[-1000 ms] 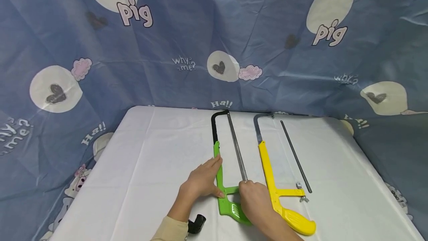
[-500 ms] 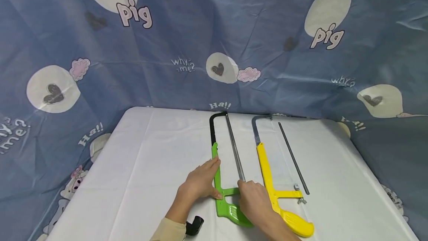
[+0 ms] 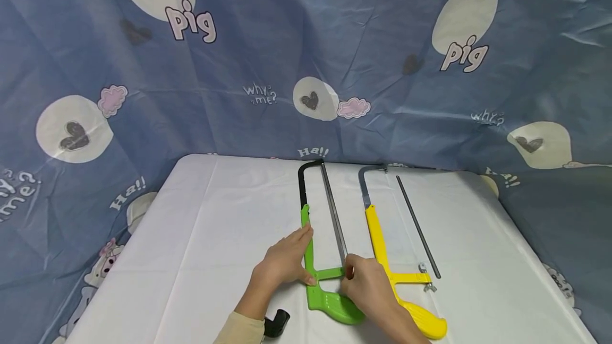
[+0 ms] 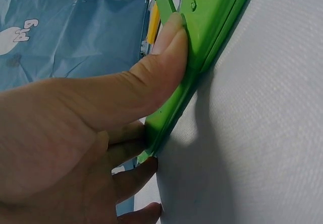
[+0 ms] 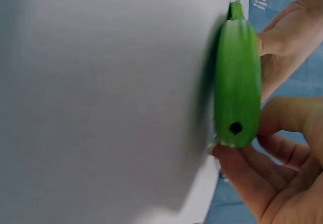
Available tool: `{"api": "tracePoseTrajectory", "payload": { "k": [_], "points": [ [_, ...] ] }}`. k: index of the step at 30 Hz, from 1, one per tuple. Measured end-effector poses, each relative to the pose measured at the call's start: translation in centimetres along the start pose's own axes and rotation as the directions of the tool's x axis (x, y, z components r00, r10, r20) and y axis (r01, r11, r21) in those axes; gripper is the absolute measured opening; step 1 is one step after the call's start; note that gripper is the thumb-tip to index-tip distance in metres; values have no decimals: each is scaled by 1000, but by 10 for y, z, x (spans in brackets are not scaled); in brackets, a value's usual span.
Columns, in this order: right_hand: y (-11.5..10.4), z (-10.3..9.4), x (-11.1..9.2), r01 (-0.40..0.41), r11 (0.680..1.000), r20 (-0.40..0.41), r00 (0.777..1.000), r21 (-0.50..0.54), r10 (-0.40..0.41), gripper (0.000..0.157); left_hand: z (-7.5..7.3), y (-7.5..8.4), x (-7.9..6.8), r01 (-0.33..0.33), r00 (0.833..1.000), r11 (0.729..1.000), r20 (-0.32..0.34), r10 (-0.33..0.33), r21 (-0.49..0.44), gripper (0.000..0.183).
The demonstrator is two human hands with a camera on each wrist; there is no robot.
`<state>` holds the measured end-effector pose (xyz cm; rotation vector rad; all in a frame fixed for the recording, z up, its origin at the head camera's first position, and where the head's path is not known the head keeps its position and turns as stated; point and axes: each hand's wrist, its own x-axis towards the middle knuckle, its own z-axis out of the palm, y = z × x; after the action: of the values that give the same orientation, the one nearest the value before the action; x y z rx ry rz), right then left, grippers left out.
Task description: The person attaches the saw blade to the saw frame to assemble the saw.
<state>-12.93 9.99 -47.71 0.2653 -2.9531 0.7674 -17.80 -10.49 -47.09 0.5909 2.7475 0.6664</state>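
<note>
A green hacksaw [image 3: 337, 307] with a black front bow lies on the white table. Its grey blade [image 3: 333, 211] runs from the bow tip down to the cross arm. My left hand [image 3: 287, 259] holds the frame, thumb on one side and fingers on the other, as the left wrist view shows on the green frame [image 4: 217, 12]. My right hand [image 3: 367, 283] has curled fingers at the blade's lower end, by the end of the cross arm. What its fingertips pinch there is hidden. In the right wrist view, those fingers [image 5: 247, 178] are beside the green handle [image 5: 237, 77].
A yellow hacksaw [image 3: 377, 238] lies just right of the green one, with a wing nut [image 3: 430, 287] at its arm. Farther right is a loose blade [image 3: 418, 227]. A black curved piece [image 3: 277, 324] sits near my left sleeve. Patterned blue cloth [image 3: 258, 57] hangs behind the table.
My right thumb and index finger have shifted and turned at the blade's lower end, uncovering more of the green handle. The left hand keeps its hold; the view has shifted slightly.
</note>
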Motion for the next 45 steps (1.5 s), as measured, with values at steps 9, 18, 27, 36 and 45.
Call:
{"api": "tracePoseTrajectory", "payload": {
  "k": [9, 18, 27, 36, 45],
  "points": [
    [12, -2, 1, -141, 953, 44, 990, 270, 134, 23, 1, 0, 1, -5, 1000, 1000, -3, 5, -22, 116],
    [22, -1, 2, -281, 779, 152, 960, 561, 237, 14, -1, -1, 0, 9, 1000, 997, 3, -9, -71, 115],
    [31, -3, 4, -372, 462, 304, 928, 805, 217, 13, -3, -4, 0, 23, 1000, 995, 7, -22, -93, 117],
    [45, 3, 1, -441, 252, 415, 897, 861, 152, 15, -1, -5, 1, 29, 999, 994, 39, -25, -108, 119],
    [47, 2, 2, -437, 210, 423, 899, 874, 109, 13, -5, -9, 2, 24, 998, 990, 60, -15, -140, 118]
  ]
}}
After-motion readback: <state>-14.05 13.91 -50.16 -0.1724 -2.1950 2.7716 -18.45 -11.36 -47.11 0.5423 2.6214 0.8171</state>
